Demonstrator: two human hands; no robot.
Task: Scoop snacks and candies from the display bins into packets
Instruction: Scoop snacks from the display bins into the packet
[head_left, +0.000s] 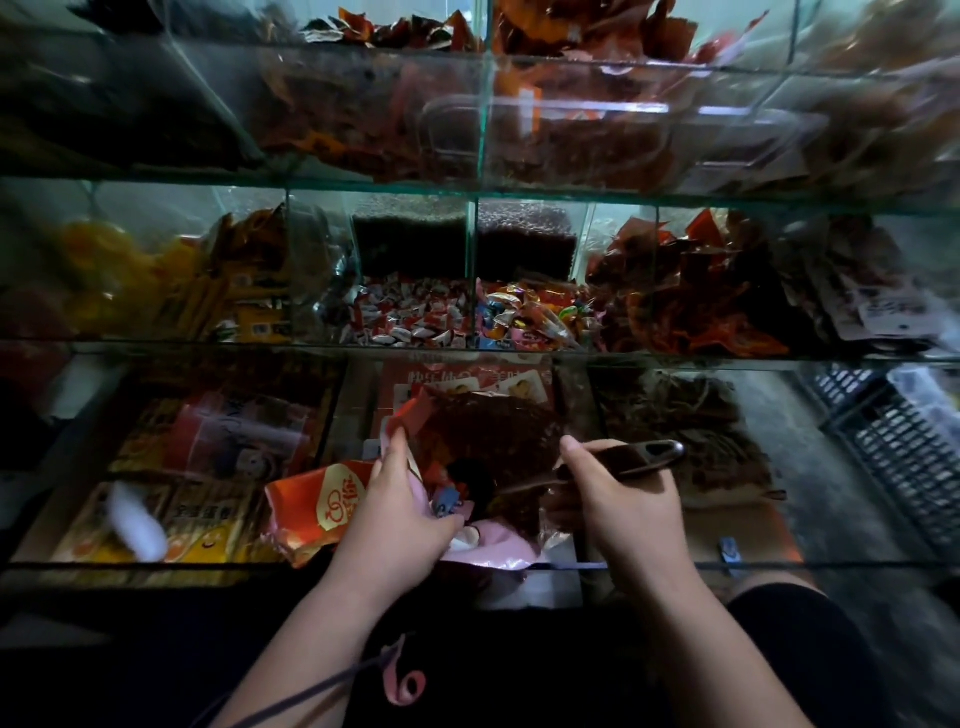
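We see the pink packet (488, 545) at about six o'clock from the middle of the view, in the centre bin of the lowest glass shelf, its mouth held open towards the heap of dark reddish snacks (488, 426) just at its twelve o'clock. The left hand (400, 514) curls round the packet's nine o'clock edge and pinches it. A few small wrapped sweets show inside, just beside the fingers. The right hand (618, 499), at three o'clock of the packet, closes round the handle of a dark scoop (639, 457) whose bowl points towards the packet's mouth; what the bowl carries we cannot tell.

A crumpled red-and-yellow wrapper (322, 504) lies at nine o'clock of the left hand. On the shelf above, at twelve o'clock, sit red-and-white wrapped candies (410, 317) beside brighter mixed candies (530, 317). A dark plastic crate (904, 447) stands at three o'clock, well apart.
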